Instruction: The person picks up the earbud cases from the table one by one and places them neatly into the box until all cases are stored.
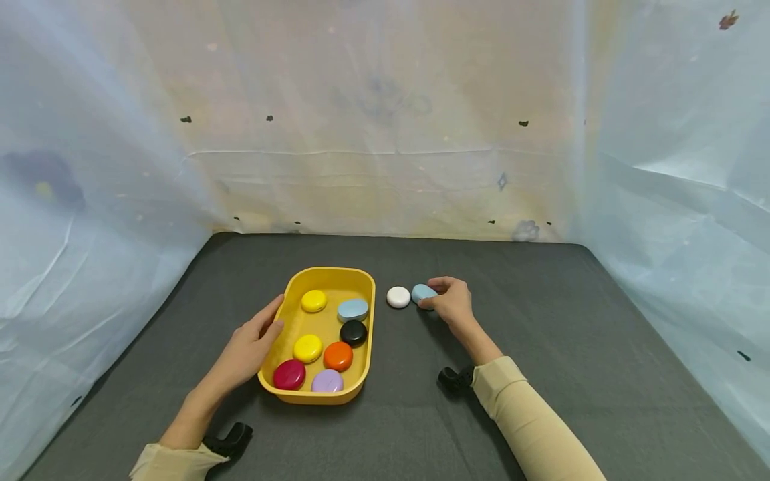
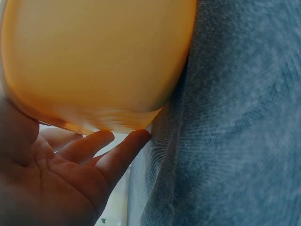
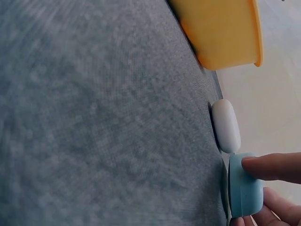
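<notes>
My left hand (image 1: 246, 347) holds the left side of a yellow tray (image 1: 319, 397), thumb over the rim. In the left wrist view its fingers (image 2: 123, 157) lie against the outer wall. Right of the tray, my right hand (image 1: 452, 304) pinches a light-blue oval piece (image 3: 244, 188) between thumb and fingers. A thin seam runs along that piece's side, and it is low over the cloth. Just left of it, a white rounded piece (image 1: 398, 297) lies on the cloth.
Inside the tray are several rounded pieces: two yellow (image 1: 314, 300), a light-blue (image 1: 353, 309), a black (image 1: 353, 333), an orange (image 1: 338, 357), a crimson (image 1: 289, 375) and a lilac one (image 1: 327, 381). Dark grey cloth (image 1: 409, 427) covers the table; pale sheets (image 1: 385, 133) surround it.
</notes>
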`<state>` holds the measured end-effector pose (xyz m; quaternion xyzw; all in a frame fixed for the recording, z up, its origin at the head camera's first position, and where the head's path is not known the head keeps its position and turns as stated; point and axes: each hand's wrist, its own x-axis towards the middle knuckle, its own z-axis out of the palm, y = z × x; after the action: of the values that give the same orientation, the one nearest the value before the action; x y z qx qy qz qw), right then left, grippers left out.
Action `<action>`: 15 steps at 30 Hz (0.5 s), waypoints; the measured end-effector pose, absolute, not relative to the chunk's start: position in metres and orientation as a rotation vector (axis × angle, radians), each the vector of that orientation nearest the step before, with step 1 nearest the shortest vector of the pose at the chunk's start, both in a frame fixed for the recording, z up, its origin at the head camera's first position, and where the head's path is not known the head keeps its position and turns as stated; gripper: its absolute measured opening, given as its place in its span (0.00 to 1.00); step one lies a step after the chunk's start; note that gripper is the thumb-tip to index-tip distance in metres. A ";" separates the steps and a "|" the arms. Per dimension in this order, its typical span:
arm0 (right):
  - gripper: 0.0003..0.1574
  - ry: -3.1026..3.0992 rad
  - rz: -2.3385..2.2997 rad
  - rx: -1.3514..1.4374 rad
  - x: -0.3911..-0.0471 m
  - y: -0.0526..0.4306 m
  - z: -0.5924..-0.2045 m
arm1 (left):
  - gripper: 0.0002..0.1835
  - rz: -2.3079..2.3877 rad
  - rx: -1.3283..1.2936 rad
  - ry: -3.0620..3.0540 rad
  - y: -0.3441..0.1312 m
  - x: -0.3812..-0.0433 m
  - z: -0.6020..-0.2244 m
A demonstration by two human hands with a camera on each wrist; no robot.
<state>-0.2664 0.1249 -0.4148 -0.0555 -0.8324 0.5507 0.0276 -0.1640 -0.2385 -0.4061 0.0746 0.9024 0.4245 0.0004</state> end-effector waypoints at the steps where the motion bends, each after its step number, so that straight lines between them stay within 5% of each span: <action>1: 0.33 -2.568 1.702 -0.174 -0.266 0.125 -0.414 | 0.32 1.335 0.234 2.832 -0.239 -0.164 -0.406; 15: 0.27 -2.496 1.762 -0.227 -0.256 0.125 -0.412 | 0.32 1.329 0.238 2.832 -0.239 -0.165 -0.407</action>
<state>-0.2562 0.1249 -0.4119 -0.0742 -0.8142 0.5746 0.0389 -0.1649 -0.2395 -0.4071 0.0759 0.9026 0.4237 0.0022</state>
